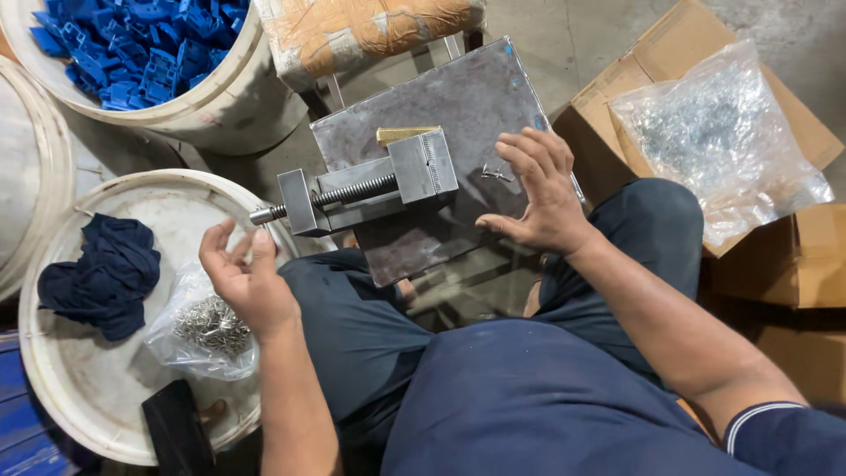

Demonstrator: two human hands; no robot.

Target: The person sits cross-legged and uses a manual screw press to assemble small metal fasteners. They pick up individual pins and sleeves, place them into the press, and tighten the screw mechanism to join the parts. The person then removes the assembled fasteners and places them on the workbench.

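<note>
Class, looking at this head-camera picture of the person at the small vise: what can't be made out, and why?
- Left hand: whether its curled fingers hold anything; too small.
- Small metal piece by the right hand: shape too small.
- Clear bag in the cardboard box: contents blurred by plastic.
- Dark object: cut off by the bottom edge.

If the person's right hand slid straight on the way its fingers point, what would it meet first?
Most likely the small bent metal clip lying on the steel plate, just ahead of the right hand's fingertips.
</note>
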